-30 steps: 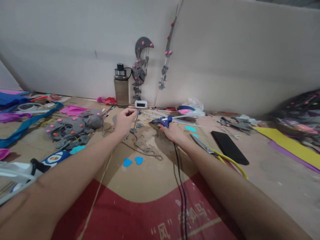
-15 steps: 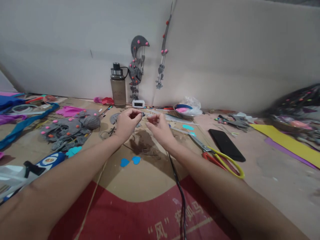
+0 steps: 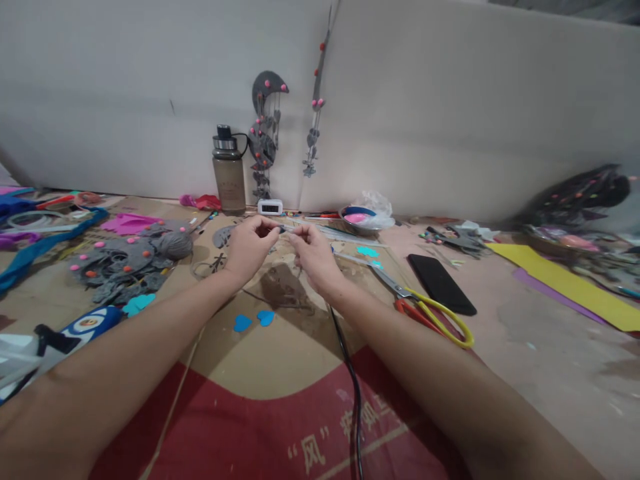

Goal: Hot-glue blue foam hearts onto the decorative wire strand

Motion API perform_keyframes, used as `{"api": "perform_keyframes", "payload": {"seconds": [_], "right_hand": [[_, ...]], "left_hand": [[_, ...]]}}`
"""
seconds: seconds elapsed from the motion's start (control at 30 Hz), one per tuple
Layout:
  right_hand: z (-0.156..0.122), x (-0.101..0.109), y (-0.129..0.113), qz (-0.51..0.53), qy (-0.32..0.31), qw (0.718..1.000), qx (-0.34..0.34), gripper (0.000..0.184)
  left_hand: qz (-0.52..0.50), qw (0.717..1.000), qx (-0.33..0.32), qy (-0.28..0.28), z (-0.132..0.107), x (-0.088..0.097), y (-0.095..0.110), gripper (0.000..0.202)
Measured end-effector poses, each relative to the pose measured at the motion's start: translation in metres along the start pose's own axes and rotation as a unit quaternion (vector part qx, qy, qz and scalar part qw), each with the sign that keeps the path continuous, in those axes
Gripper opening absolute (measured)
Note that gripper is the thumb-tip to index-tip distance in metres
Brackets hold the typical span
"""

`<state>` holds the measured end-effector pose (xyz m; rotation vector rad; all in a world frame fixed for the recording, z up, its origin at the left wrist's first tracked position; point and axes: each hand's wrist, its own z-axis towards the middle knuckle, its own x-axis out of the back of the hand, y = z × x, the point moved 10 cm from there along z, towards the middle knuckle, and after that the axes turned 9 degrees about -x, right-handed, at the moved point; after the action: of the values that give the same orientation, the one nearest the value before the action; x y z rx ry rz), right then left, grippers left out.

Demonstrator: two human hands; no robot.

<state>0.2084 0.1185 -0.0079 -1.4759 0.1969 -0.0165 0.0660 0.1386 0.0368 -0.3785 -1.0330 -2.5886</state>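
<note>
My left hand (image 3: 253, 248) is closed in a pinch on a small dark grey piece (image 3: 282, 230), too small to make out well. Right beside it, the thumb and fingers of my right hand (image 3: 314, 259) are pressed together at the piece's other side; what they grip is hidden. Both hands hover above the cardboard (image 3: 260, 367). A thin grey yarn (image 3: 280, 305) lies in the shadow under them. Two blue hearts (image 3: 254, 321) rest nearer to me, and a grey felt shape (image 3: 223, 236) lies behind my left hand.
Scissors (image 3: 440, 315) and a black phone (image 3: 443, 283) lie on the right. A black cable (image 3: 350, 373) runs toward me. Grey felt pieces with yarn (image 3: 125, 260) are heaped at left. A bottle (image 3: 230, 173), a small clock (image 3: 270, 207) and a bowl (image 3: 367, 225) stand at the back.
My right hand has come in toward the left, and its fingertips have closed at the small piece. The whole view has shifted slightly.
</note>
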Motion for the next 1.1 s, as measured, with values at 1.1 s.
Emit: {"api": "perform_keyframes", "payload": {"seconds": [1.1], "right_hand": [[-0.010,0.006,-0.024,-0.281,0.063,0.951,0.115,0.036]], "left_hand": [[-0.183,0.979,0.088,-0.035,-0.007,-0.018,0.000,0.014]]}}
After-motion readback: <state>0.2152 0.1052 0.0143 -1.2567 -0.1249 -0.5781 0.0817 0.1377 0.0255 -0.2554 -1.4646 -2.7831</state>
